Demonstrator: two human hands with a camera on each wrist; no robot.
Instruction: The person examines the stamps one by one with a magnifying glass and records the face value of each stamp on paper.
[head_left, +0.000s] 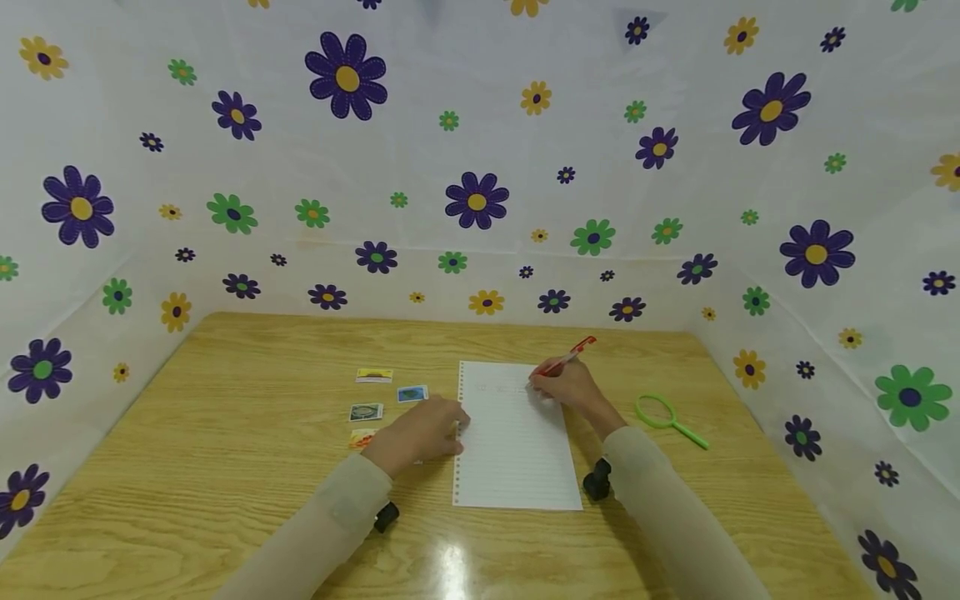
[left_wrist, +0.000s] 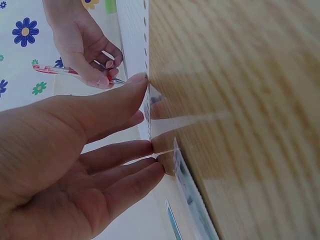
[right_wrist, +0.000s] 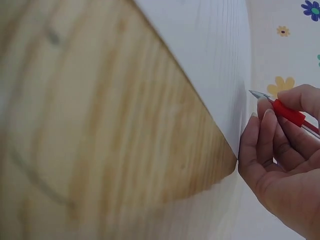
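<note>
A lined loose-leaf sheet (head_left: 510,467), punched with holes down its left side, lies on the wooden table. My left hand (head_left: 420,429) rests at the sheet's left edge; in the left wrist view its thumb and fingertips touch down there, fingers extended. Over the upper right of the paper, my right hand (head_left: 572,390) pinches a red pen (head_left: 579,348) with a clear barrel. The right wrist view shows its red grip (right_wrist: 289,112) between thumb and fingers, the metal tip bare. Faint marks run along the sheet's top lines, too small to read.
Several small picture cards or stamps lie left of the sheet, among them a yellow one (head_left: 374,376) and a blue one (head_left: 412,393); the left hand partly covers this group. A green magnifying glass (head_left: 692,436) lies to the right. Flower-patterned white cloth (head_left: 420,142) encloses the table.
</note>
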